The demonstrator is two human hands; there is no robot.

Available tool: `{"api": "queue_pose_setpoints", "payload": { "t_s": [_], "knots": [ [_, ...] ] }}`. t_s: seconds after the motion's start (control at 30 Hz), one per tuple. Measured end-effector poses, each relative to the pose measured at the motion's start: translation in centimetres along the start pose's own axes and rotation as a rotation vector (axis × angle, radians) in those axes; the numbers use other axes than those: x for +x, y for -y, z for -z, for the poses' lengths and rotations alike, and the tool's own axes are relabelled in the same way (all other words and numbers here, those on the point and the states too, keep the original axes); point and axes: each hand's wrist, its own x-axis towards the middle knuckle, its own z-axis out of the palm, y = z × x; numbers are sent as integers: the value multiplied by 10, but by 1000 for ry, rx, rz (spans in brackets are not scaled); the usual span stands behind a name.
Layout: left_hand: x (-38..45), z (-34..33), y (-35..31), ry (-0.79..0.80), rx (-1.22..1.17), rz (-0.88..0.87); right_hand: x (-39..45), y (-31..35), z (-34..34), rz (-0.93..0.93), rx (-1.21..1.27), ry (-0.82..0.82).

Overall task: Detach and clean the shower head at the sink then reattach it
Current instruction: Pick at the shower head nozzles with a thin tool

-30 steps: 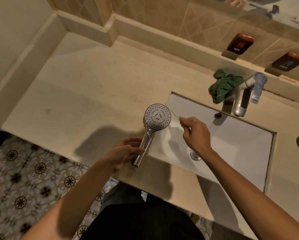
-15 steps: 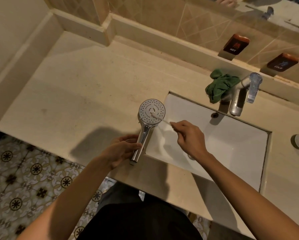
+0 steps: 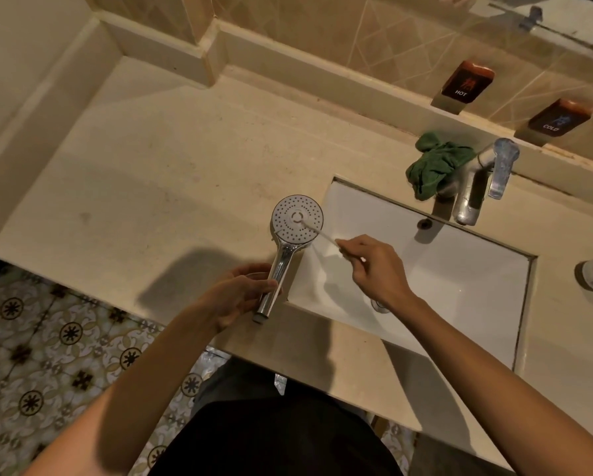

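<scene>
The countertop (image 3: 171,173) fills the upper left and middle of the frame, with the white sink (image 3: 460,269) set into it at centre right; a tap (image 3: 473,187) and a crumpled green cloth (image 3: 432,168) sit at the sink's far edge. The shower head (image 3: 297,218) is detached and held face up at frame centre, over the sink's left rim. The left hand (image 3: 240,297) wraps the chrome handle low down, a long way from the heavy head, so a wet, slick handle could twist or slip and knock the stone. The right hand (image 3: 374,266) pinches a thin white swab (image 3: 317,231) whose tip meets the face near its middle (too much push might bend or snap it, or leave fibre in a nozzle)
</scene>
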Motion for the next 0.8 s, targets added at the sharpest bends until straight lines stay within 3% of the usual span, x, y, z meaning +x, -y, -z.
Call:
{"api": "queue_pose_setpoints", "payload": {
  "t_s": [0.07,0.2,0.3,0.43,0.8],
  "knots": [
    [0,1,1,-9,-11,0,-5,2,-2,57,-25,54],
    [1,3,2,4,-9,-3,4,-6,1,-58,-10,-46],
    [1,5,3,-1,-15,-2,-6,0,-3,62,-24,49],
    [1,7,3,11,-29,-3,-4,-7,-5,-58,10,-38],
    [5,10,5,-6,-25,18,-8,-4,-5,1,-45,35]
  ]
}}
